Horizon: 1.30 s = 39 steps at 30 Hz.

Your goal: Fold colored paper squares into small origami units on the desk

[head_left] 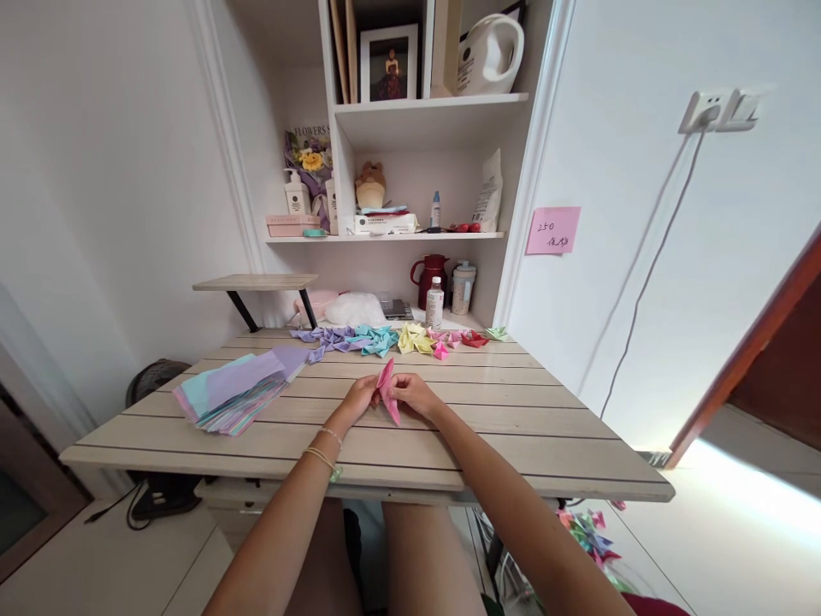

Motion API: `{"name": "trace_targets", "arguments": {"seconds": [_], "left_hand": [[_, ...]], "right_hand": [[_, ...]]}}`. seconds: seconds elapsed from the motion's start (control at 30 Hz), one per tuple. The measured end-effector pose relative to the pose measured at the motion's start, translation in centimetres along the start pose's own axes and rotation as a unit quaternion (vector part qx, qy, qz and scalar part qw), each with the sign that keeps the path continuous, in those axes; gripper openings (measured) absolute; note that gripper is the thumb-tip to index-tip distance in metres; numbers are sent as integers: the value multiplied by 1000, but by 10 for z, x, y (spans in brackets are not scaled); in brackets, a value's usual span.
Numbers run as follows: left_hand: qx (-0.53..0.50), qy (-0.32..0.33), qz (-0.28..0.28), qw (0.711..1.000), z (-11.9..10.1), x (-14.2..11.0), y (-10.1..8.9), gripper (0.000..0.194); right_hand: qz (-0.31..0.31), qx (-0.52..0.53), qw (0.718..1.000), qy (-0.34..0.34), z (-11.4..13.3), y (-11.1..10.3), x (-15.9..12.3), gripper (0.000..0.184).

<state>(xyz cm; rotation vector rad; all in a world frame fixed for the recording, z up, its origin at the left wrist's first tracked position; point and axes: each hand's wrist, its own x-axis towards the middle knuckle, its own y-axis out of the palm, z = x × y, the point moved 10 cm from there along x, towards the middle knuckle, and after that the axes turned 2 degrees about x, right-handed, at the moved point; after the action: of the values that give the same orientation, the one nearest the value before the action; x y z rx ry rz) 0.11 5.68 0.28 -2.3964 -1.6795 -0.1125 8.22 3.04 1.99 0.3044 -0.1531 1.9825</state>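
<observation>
A pink folded origami paper (388, 395) stands upright between my two hands over the middle of the desk. From the left, the fingers of my left hand (360, 400) are closed on its edge. My right hand (414, 392) pinches it from the other side, thumb and fingers near its middle. Left of my hands lies a fanned stack of coloured paper sheets (240, 385), with purple and light blue on top. Folded paper pieces sit in a row farther back: purple (337, 339), blue (378, 340), yellow (416, 339), pink (440, 351), red (475, 340) and green (496, 333).
The slatted wooden desk (513, 428) meets a white shelf unit at the back. A clear bottle (434, 304), a dark red jug (431, 278) and a tumbler (463, 287) stand behind the paper row. A small raised stand (256, 282) is at left. More folded pieces (590, 535) lie below, right.
</observation>
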Motion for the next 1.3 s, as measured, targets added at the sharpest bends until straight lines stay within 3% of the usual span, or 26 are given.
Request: {"name": "trace_targets", "arguments": {"seconds": [1.3], "left_hand": [[40,1,11,999,-3,-6,5,26]], "right_hand": [[47,-47,998,4,7,11,-5,34]]}}
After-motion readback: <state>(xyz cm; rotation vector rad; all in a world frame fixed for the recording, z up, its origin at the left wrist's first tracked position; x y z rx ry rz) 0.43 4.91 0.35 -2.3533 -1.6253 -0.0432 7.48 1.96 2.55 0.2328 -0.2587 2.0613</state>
